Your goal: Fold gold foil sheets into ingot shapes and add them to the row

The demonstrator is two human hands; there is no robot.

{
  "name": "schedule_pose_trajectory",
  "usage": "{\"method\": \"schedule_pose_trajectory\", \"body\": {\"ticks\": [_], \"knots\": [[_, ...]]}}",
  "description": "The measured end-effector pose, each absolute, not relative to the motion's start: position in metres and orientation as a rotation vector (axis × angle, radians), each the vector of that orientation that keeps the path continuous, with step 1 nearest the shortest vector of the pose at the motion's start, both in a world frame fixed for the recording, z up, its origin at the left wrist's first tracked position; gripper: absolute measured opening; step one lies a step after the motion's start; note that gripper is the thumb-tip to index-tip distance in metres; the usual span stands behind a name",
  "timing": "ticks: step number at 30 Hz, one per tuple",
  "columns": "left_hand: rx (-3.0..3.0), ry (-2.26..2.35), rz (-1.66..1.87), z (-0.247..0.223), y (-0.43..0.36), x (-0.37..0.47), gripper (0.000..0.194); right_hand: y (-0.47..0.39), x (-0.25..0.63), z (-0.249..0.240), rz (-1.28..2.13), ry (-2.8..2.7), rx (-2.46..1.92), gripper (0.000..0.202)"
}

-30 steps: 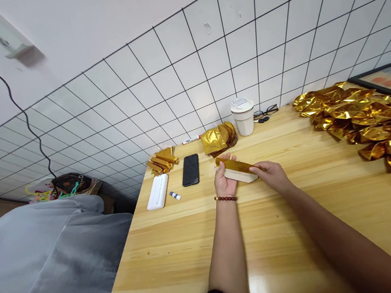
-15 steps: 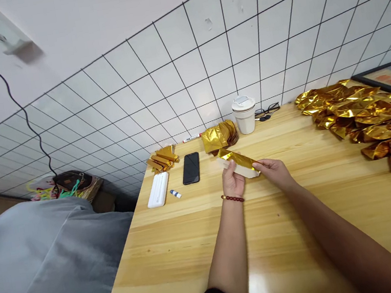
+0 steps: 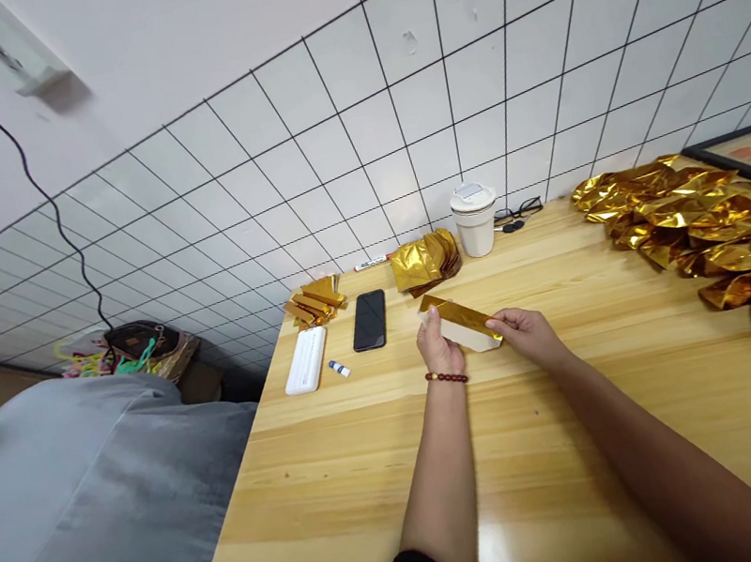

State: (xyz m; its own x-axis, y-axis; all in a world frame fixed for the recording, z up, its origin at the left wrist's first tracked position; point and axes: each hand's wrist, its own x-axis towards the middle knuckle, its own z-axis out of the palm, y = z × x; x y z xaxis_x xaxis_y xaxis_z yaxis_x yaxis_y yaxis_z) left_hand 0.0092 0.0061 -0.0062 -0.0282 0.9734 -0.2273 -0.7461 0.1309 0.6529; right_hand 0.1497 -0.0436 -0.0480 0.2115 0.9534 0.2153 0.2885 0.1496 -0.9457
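A sheet of gold foil paper [image 3: 461, 317], with a pale back showing below a gold strip along its upper edge, is held between both hands above the wooden table. My left hand [image 3: 438, 347], with a dark red bead bracelet [image 3: 446, 377] at the wrist, grips its left end, the thumb on top. At the right end, my right hand [image 3: 525, 333] pinches the gold edge between thumb and fingers. Just behind them lies a stack of gold foil pieces [image 3: 421, 262]. How the paper is folded underneath is hidden.
Left on the table [image 3: 349, 475] lie a black phone [image 3: 368, 320], a white case [image 3: 305, 360], a small blue-white tube [image 3: 339, 368] and folded gold strips [image 3: 316, 302]. A lidded white cup [image 3: 475, 220] and glasses [image 3: 527, 209] stand near the wall. Crinkled gold foil [image 3: 716, 227] covers the right.
The foil paper has tilted, and more of its pale side shows below a flatter gold strip. My left hand's fingers have shifted toward its left end. The camera view has moved slightly.
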Motion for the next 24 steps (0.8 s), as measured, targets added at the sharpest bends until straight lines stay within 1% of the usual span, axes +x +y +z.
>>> {"method": "schedule_pose_trajectory", "body": {"ticks": [3, 6, 9, 14, 17, 20, 24], "knots": [[0.340, 0.756, 1.471, -0.009, 0.014, 0.002, 0.021, -0.046, 0.150, -0.041, 0.679, -1.394, -1.387, 0.037], [0.321, 0.783, 1.472, -0.010, 0.017, -0.001, 0.021, -0.048, 0.150, -0.034, 0.637, -1.471, -1.380, 0.037], [0.350, 0.744, 1.426, -0.007, 0.013, 0.001, 0.026, -0.047, 0.150, -0.032, 0.683, -1.433, -1.373, 0.038], [0.531, 0.636, 1.202, -0.005, -0.002, 0.013, 0.041, -0.047, 0.146, -0.032, 0.898, -1.178, -1.240, 0.041], [0.609, 0.725, 1.191, -0.008, -0.007, 0.020, 0.040, -0.049, 0.145, -0.029, 0.914, -1.151, -1.201, 0.041], [0.585, 0.771, 1.241, -0.009, -0.005, 0.021, 0.038, -0.051, 0.146, -0.027, 0.893, -1.303, -1.243, 0.040], [0.498, 0.746, 1.266, -0.004, 0.001, 0.013, 0.040, -0.050, 0.147, -0.028, 0.762, -1.621, -1.310, 0.039]]}}
